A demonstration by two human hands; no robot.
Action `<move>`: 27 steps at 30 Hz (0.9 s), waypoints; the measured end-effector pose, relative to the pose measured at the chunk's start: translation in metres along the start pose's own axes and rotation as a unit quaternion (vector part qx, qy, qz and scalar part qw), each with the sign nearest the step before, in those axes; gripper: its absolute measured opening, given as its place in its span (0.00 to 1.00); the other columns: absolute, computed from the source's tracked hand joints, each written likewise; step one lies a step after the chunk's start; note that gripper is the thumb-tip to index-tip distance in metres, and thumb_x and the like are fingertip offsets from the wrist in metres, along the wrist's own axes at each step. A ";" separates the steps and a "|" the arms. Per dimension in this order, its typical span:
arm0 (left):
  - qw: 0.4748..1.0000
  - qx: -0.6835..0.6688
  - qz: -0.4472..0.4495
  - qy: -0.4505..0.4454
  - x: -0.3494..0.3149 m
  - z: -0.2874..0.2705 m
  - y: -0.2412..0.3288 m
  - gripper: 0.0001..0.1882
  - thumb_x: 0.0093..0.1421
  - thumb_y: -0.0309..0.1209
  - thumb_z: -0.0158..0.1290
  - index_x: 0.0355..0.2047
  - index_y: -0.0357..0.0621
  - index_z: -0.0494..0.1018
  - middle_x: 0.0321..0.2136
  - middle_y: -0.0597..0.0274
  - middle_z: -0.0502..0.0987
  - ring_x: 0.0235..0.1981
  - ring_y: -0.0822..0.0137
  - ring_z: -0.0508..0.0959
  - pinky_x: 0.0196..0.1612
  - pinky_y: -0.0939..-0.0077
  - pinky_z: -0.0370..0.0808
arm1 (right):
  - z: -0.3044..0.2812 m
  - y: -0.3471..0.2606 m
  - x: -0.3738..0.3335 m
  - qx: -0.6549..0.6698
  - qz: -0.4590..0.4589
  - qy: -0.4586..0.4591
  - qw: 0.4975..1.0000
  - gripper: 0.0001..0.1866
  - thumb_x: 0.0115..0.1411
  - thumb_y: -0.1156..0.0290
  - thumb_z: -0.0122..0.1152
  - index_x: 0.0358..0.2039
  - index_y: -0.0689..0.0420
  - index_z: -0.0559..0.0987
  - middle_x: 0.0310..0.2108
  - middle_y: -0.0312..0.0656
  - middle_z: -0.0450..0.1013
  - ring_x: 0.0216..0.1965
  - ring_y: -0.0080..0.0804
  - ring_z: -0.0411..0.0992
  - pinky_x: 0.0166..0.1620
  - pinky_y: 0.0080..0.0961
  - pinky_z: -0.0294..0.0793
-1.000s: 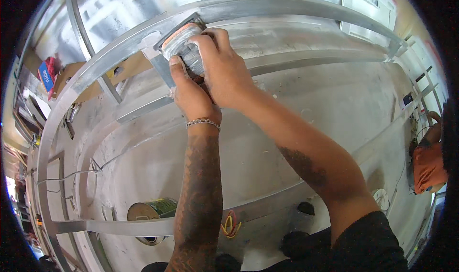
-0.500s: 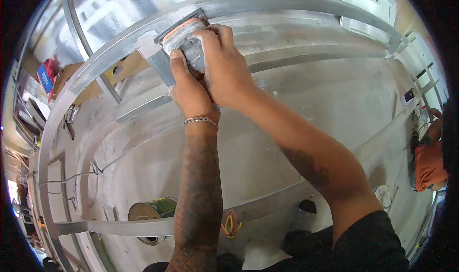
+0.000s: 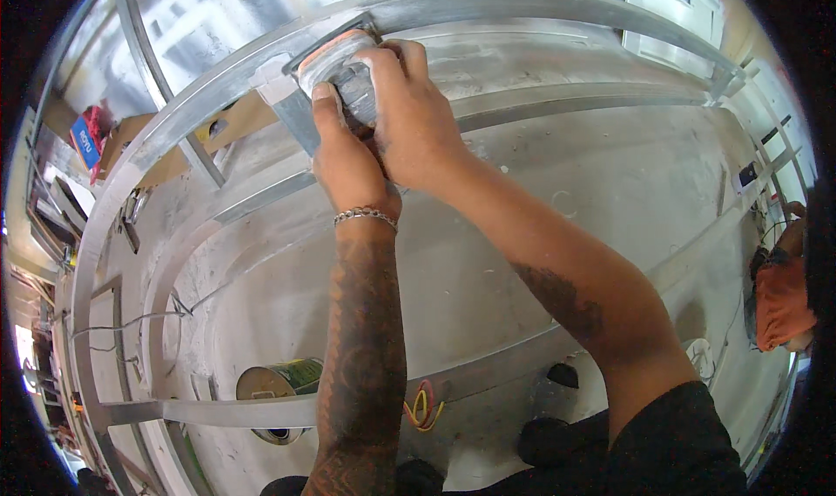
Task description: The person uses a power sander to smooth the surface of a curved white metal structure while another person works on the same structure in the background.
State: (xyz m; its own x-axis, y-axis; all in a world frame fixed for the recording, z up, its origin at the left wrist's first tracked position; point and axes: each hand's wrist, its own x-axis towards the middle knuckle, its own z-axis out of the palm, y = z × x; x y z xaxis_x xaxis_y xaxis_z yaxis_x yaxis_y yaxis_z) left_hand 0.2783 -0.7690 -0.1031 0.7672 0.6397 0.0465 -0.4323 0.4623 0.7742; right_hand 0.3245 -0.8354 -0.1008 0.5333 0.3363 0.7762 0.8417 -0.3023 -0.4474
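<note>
Both my hands are wrapped round a dust-covered hand-held sander (image 3: 355,91), at the upper middle of the head view. Its flat rectangular pad rests against a grey metal frame bar (image 3: 514,1) that curves across the top. My left hand (image 3: 348,161), with a chain bracelet at the wrist, grips the near left side, thumb up along the body. My right hand (image 3: 409,121) closes over the right side and top. The sander's underside and most of my fingers around it are hidden.
More curved frame bars (image 3: 235,413) run below and at the left. A metal can (image 3: 270,383) stands behind the lower bar, near red and yellow wires (image 3: 424,409). A cardboard box (image 3: 235,130) lies upper left. Another person in orange (image 3: 784,300) is at the far right.
The sander and both hands stay at almost the same spot on the bar, with only a very slight shift. The grip is unchanged.
</note>
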 end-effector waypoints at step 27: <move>0.999 -0.031 -0.013 -0.007 -0.002 -0.008 -0.001 0.29 0.70 0.56 0.48 0.53 0.42 0.75 0.47 0.60 0.81 0.46 0.64 0.80 0.52 0.68 0.75 | 0.004 0.000 -0.005 0.002 0.004 -0.025 1.000 0.27 0.57 0.78 0.59 0.58 0.57 0.67 0.58 0.59 0.61 0.51 0.67 0.72 0.52 0.55 0.76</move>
State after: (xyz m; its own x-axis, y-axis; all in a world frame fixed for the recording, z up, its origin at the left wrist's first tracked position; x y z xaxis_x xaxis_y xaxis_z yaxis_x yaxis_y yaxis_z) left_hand 0.2733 -0.7665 -0.1091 0.7853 0.6182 0.0357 -0.4395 0.5160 0.7352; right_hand 0.3222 -0.8338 -0.1062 0.5437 0.3774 0.7496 0.8375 -0.3016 -0.4556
